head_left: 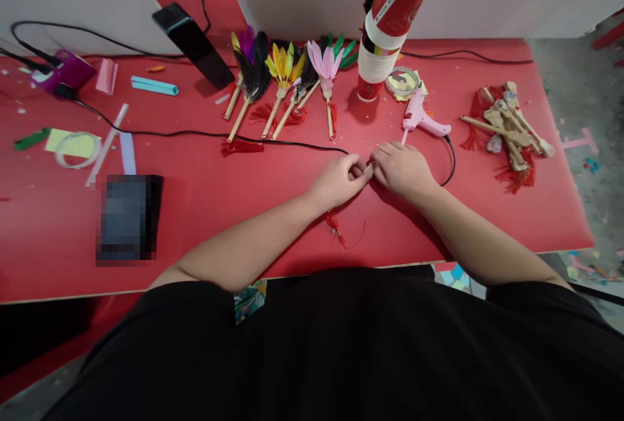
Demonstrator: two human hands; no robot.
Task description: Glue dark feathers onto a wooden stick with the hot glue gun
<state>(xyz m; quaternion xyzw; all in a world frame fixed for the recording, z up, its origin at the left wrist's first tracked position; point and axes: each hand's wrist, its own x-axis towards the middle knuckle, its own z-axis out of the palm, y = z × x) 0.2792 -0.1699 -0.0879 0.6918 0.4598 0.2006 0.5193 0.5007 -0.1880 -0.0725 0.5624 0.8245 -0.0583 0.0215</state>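
My left hand [340, 182] is closed, pinching the end of a small pale wooden stick [369, 169] between thumb and fingers. From the other side my right hand [402, 166] is closed on the same stick, which the fingers mostly hide. Below my left wrist a red tassel [334, 227] lies on the table; whether it is tied to the stick I cannot tell. Just beyond my right hand rests a pink glue gun [420, 115], its nozzle pointing down toward the fingers.
Several feather-topped sticks [283, 73] lie in a row at the back, beside stacked red paper cups [373, 70] and a tape roll [402, 80]. Tasselled sticks [509, 125] are piled at right. A black cable [219, 136] crosses the red table [219, 180]. A dark box [127, 216] sits left.
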